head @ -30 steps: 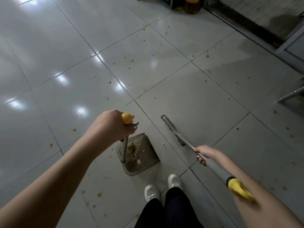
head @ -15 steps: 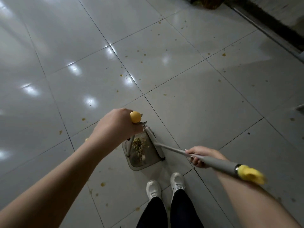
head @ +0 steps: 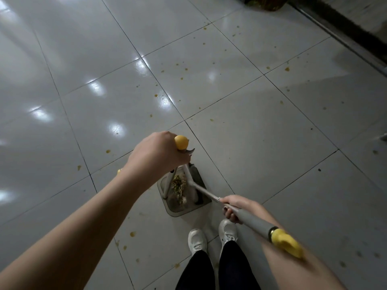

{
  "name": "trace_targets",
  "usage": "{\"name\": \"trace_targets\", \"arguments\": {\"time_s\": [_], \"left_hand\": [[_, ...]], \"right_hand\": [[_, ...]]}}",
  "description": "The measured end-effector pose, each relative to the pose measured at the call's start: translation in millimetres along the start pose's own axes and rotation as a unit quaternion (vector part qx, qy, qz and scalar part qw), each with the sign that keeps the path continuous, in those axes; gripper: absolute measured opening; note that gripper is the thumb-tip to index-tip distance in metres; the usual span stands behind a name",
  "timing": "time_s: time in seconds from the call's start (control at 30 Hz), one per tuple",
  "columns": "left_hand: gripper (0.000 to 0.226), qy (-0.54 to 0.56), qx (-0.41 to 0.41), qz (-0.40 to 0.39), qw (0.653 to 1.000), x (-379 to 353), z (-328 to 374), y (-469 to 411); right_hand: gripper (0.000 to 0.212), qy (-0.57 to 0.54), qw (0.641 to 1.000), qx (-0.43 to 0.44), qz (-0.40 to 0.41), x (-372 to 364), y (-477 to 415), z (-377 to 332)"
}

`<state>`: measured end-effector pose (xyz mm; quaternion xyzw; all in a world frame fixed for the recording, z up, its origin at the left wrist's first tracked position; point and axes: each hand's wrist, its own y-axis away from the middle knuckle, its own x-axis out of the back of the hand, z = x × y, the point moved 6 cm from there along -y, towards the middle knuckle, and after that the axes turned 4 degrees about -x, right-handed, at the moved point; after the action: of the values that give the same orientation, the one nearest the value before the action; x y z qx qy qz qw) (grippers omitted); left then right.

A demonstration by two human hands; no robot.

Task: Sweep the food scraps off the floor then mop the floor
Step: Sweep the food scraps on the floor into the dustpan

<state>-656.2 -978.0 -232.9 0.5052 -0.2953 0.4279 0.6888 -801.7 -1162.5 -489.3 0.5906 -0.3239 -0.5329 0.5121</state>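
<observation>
Sweeping step in hand, by the look of it: brushing yellow-green food scraps (head: 178,185) into the grey plastic long-handled dustpan (head: 180,213) just below the left fingers. Left hand (head: 155,155) clenched round the pan's upright metal handle, right beneath its yellow knob (head: 181,142). Right hand (head: 236,208) wrapped round the grey-sleeved, yellow-capped broom (head: 255,222), forearm reaching forward. Dark bristle head (head: 198,181) ahead of those fingers, inside the pan mouth. Orange-yellow specks (head: 287,69) well beyond both hands on the glossy grey tiled floor (head: 261,147). Next, probably: lift the broom clear, carry the pan level toward the specks. Mopping not yet begun.
</observation>
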Motion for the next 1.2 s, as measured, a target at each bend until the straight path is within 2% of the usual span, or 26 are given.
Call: {"name": "trace_targets", "arguments": {"time_s": [0.07, 0.13, 0.27, 0.4, 0.47, 0.57, 0.73, 0.87, 1.1, 1.2], "left_hand": [[0.02, 0.002, 0.001, 0.002, 1.0, 0.6, 1.1, -1.2], [0.02, -0.002, -0.001, 0.001, 1.0, 0.6, 0.7, -1.3], [0.021, -0.002, -0.004, 0.001, 1.0, -0.8, -1.3, 0.6], [0.02, 0.001, 0.0, 0.003, 1.0, -1.4, -4.4, 0.8], [0.021, 0.006, -0.002, 0.007, 1.0, -1.6, -4.2, -0.3], [0.022, 0.007, -0.002, 0.01, 1.0, -1.8, -1.8, -2.5], [0.023, 0.005, -0.006, 0.012, 1.0, -2.6, -4.8, -1.9], [0.023, 0.003, -0.004, 0.013, 1.0, -2.6, -8.3, 1.2], [0.026, 0.018, 0.006, 0.015, 1.0, 4.3, -11.1, 13.3], [0.026, 0.027, 0.009, 0.011, 1.0, 6.7, -13.9, 21.5]], "right_hand": [[0.037, -0.02, 0.999, -0.006, -0.032, 9.2, 10.7, 4.3], [0.034, -0.032, 0.999, -0.003, -0.02, 32.0, 25.9, 7.3], [0.03, 0.02, 0.996, 0.017, 0.081, 67.2, 43.4, 11.6], [0.032, 0.035, 0.987, 0.057, 0.145, 51.9, 27.7, 1.3], [0.032, 0.012, 0.989, 0.065, 0.135, 34.5, 12.0, -2.3], [0.035, 0.022, 0.995, 0.028, 0.09, 14.1, -3.1, 0.3], [0.038, -0.007, 1.0, 0.0, 0.031, 36.3, 17.6, 9.6], [0.029, -0.026, 0.999, 0.005, 0.046, 64.5, 49.9, 20.0], [0.044, 0.047, 0.994, -0.013, 0.095, 49.1, 79.8, 18.6], [0.045, 0.037, 0.994, -0.006, 0.105, 45.7, 84.8, 17.5]]}}
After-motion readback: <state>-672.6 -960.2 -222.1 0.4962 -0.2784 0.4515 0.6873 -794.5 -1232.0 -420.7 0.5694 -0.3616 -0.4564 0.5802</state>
